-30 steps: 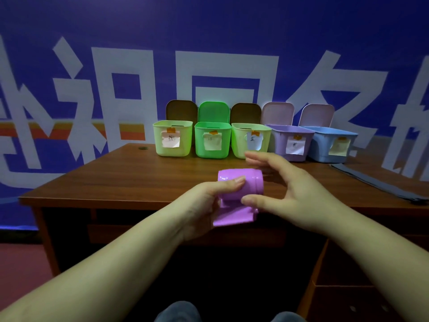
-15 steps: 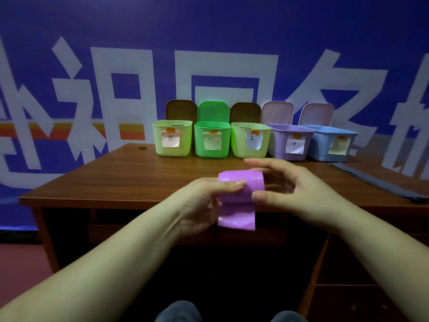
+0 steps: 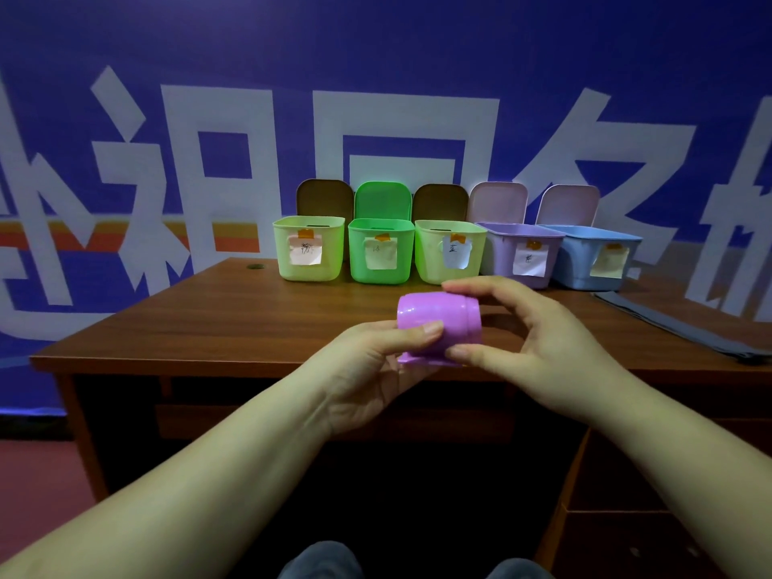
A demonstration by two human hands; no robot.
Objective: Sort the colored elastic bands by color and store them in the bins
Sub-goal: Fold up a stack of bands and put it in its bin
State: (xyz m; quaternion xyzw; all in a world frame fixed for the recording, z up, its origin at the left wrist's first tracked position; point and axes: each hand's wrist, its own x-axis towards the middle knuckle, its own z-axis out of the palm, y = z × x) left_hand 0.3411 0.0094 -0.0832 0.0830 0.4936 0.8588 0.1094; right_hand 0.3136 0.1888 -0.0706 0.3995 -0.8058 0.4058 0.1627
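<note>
Both hands' fingers pinch the pink band (image 3: 436, 328), left hand (image 3: 376, 365) at 9 o'clock, right hand (image 3: 539, 344) at 3; rolling tightly should ease binning at 12 o'clock in the bins (image 3: 378, 252).

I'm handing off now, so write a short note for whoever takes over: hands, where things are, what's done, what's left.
Left hand grips the rolled pink band from below, thumb on top. Right hand pinches the roll's right end.
The band is held above the desk's near edge.
Five open bins stand in a row at the desk's back, each with a paper label; their contents can't be seen.
Done: the band is rolled up.
Left: put it in its matching bin.
</note>
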